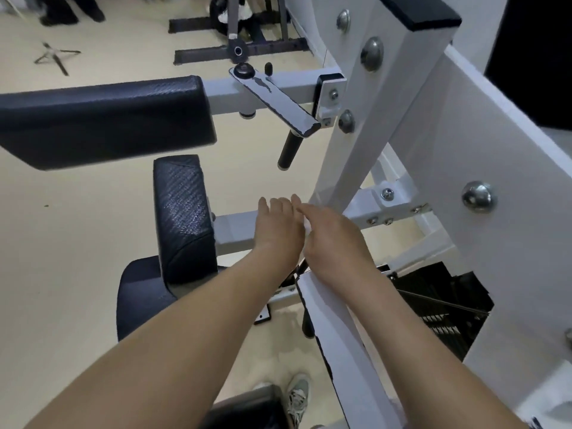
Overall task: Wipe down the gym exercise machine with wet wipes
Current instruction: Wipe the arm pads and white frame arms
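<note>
The white gym machine fills the right side, with an upright frame post (387,103) and a horizontal white bar (235,230) running from a black pad (182,212) to the post. My left hand (278,230) lies flat on this bar with straight fingers. My right hand (334,239) lies beside it, fingers stretched toward the left hand and touching it. A thin sliver of white wet wipe (307,225) shows between the two hands; the rest of it is hidden under them.
A long black pad (102,119) sits higher on the left, with a lever and black handle (288,150) beside it. A white machine arm (340,335) crosses below my right forearm. The black weight stack (442,305) is at right. A tripod (55,57) and another person's legs (71,10) are far left.
</note>
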Demonstrator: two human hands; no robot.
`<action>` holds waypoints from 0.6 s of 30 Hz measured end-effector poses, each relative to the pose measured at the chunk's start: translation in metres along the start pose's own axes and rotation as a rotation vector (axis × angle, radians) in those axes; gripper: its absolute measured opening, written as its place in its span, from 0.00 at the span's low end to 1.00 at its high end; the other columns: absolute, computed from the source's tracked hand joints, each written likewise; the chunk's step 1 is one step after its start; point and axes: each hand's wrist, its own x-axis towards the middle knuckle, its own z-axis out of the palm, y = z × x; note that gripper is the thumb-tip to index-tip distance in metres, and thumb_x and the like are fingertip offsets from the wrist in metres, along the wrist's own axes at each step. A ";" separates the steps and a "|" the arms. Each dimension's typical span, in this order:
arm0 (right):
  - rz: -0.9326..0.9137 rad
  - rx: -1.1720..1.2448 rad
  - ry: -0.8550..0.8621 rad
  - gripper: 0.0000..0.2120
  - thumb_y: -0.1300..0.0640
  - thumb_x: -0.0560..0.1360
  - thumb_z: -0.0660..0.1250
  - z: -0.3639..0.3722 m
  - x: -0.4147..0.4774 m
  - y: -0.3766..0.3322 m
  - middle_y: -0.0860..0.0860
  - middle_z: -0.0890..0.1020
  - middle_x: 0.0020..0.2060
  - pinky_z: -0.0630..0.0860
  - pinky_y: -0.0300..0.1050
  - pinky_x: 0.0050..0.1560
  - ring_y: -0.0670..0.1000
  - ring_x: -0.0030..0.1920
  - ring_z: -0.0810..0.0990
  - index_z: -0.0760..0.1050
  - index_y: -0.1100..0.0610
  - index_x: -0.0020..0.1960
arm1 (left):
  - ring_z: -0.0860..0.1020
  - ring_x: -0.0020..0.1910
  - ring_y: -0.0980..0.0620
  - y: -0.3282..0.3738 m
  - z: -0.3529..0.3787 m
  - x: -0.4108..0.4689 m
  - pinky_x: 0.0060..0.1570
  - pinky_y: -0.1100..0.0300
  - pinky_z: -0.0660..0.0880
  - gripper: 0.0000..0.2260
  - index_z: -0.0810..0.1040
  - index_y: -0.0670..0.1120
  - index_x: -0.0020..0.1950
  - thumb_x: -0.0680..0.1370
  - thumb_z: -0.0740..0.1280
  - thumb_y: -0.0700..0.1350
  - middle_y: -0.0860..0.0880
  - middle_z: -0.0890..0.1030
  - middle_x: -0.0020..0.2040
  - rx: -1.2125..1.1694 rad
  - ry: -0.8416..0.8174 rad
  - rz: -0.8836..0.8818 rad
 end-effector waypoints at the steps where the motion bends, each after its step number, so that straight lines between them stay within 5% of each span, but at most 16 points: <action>1: -0.040 0.082 -0.056 0.32 0.69 0.76 0.57 0.004 0.005 0.001 0.50 0.72 0.71 0.71 0.46 0.61 0.53 0.68 0.72 0.60 0.52 0.78 | 0.59 0.75 0.40 -0.001 -0.005 -0.002 0.75 0.43 0.50 0.38 0.41 0.35 0.78 0.80 0.60 0.52 0.39 0.60 0.75 0.084 -0.069 -0.006; 5: -0.121 0.274 -0.234 0.33 0.68 0.78 0.51 0.019 0.021 0.000 0.42 0.60 0.77 0.61 0.40 0.72 0.46 0.75 0.62 0.53 0.46 0.80 | 0.57 0.76 0.37 -0.013 -0.015 -0.011 0.73 0.42 0.56 0.34 0.44 0.38 0.79 0.82 0.57 0.53 0.36 0.56 0.77 0.262 -0.237 -0.046; 9: -0.112 0.248 -0.204 0.26 0.65 0.79 0.51 0.015 0.018 0.007 0.49 0.77 0.65 0.69 0.40 0.46 0.50 0.52 0.75 0.63 0.49 0.75 | 0.68 0.67 0.39 -0.016 -0.007 -0.018 0.70 0.48 0.62 0.32 0.50 0.34 0.75 0.78 0.63 0.45 0.37 0.68 0.67 0.096 -0.130 -0.184; 11: -0.050 0.292 -0.141 0.24 0.65 0.79 0.51 0.013 0.012 0.016 0.51 0.80 0.61 0.69 0.41 0.45 0.50 0.50 0.75 0.68 0.50 0.72 | 0.68 0.66 0.39 -0.004 -0.002 -0.016 0.73 0.46 0.58 0.27 0.54 0.33 0.72 0.78 0.62 0.41 0.38 0.68 0.65 0.042 -0.018 -0.140; 14: 0.003 0.349 -0.075 0.29 0.66 0.79 0.52 0.012 0.005 0.025 0.49 0.76 0.67 0.70 0.40 0.53 0.49 0.57 0.75 0.60 0.49 0.78 | 0.64 0.70 0.38 0.013 -0.001 -0.006 0.75 0.45 0.53 0.33 0.48 0.33 0.75 0.79 0.61 0.46 0.36 0.64 0.70 0.049 0.024 -0.042; 18: -0.088 -0.005 -0.080 0.32 0.67 0.76 0.57 0.015 0.014 0.011 0.53 0.82 0.53 0.68 0.42 0.43 0.53 0.47 0.75 0.59 0.49 0.78 | 0.56 0.77 0.38 -0.010 -0.013 -0.011 0.75 0.43 0.51 0.36 0.41 0.34 0.77 0.82 0.58 0.50 0.34 0.50 0.78 0.251 -0.112 0.020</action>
